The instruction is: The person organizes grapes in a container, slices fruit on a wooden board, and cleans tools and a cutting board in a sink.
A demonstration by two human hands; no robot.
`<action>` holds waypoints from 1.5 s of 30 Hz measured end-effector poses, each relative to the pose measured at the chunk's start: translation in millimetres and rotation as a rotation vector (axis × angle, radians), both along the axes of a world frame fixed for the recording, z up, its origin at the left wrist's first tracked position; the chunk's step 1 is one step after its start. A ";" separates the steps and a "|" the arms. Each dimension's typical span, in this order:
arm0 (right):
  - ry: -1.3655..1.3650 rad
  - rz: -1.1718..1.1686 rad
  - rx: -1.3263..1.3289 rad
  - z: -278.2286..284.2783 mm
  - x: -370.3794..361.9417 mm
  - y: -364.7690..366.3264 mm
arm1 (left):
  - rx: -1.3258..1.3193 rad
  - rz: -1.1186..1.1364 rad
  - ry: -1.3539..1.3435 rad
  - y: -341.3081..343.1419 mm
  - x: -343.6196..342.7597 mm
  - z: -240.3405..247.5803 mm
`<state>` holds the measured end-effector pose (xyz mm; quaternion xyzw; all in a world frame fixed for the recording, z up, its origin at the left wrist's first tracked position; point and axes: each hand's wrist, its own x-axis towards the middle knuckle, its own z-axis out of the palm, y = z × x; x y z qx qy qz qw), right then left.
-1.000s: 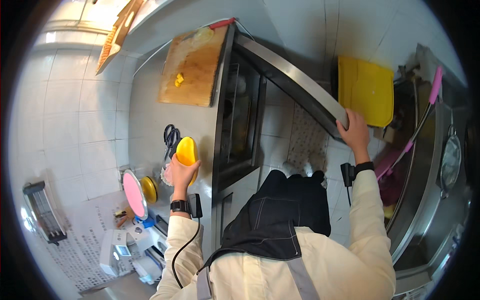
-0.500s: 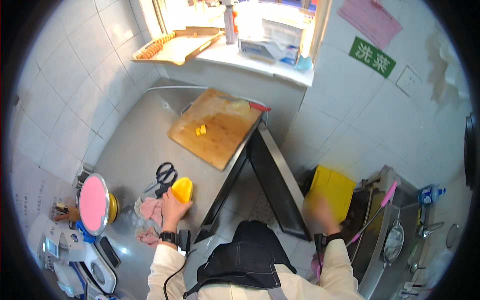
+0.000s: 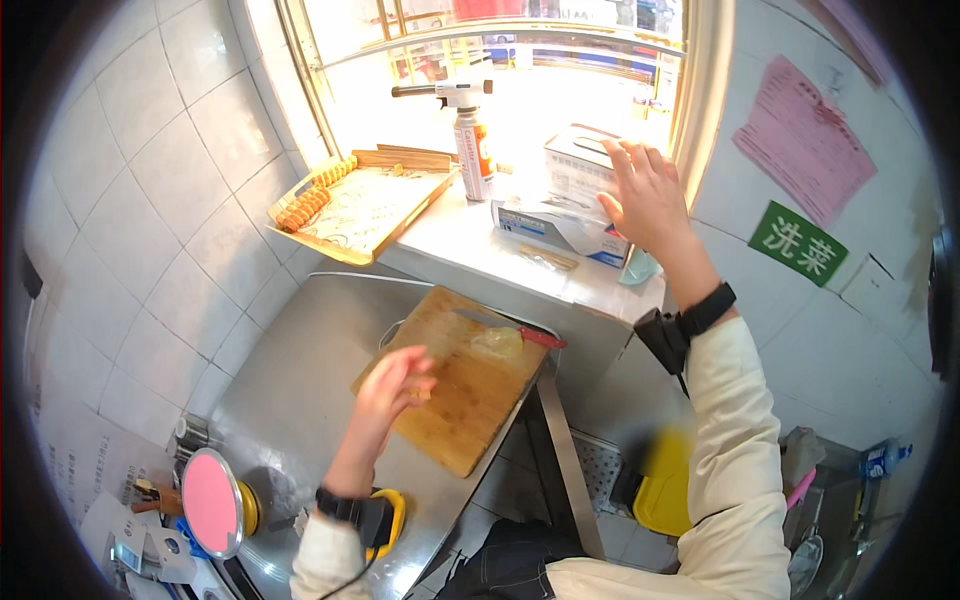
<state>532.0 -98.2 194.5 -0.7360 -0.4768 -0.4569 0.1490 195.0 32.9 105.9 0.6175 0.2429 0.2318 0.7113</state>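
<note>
My right hand [image 3: 648, 197] is raised at the windowsill with its fingers apart. It is nearest to a white box [image 3: 578, 165] and a blue-and-white box [image 3: 555, 230] lying in front of it. My left hand [image 3: 385, 392] hangs over the left part of a wooden cutting board [image 3: 465, 415]. Its fingers are curled and smeared by motion, so whether they hold anything cannot be made out. A knife with a red handle [image 3: 542, 338] and a pale, see-through lump [image 3: 498, 345] lie at the board's far edge. Below my left wrist, a yellow bowl [image 3: 398, 520] is partly hidden.
The sill also bears a tray [image 3: 385, 205] with spiral-cut food and a torch on a gas can [image 3: 473, 150]. A pink round-topped thing [image 3: 212, 502] stands left on the steel table [image 3: 270, 400]. Low right are a yellow bin [image 3: 662, 500] and a sink [image 3: 830, 540].
My right hand has left the yellow bin and risen to the sill boxes. My left hand has let go of the yellow bowl and moved over the board, where the yellow cubes no longer show.
</note>
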 end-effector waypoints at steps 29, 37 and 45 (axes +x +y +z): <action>0.309 0.178 -0.113 -9.4 54.4 46.0 | 0.348 -0.093 -0.009 15.3 248.3 47.9; 0.312 0.103 -0.186 -8.4 57.0 47.1 | 0.324 0.086 -0.465 37.2 202.7 96.2; 0.093 0.209 0.020 2.2 30.0 50.3 | 0.103 0.121 -0.595 41.2 87.2 67.3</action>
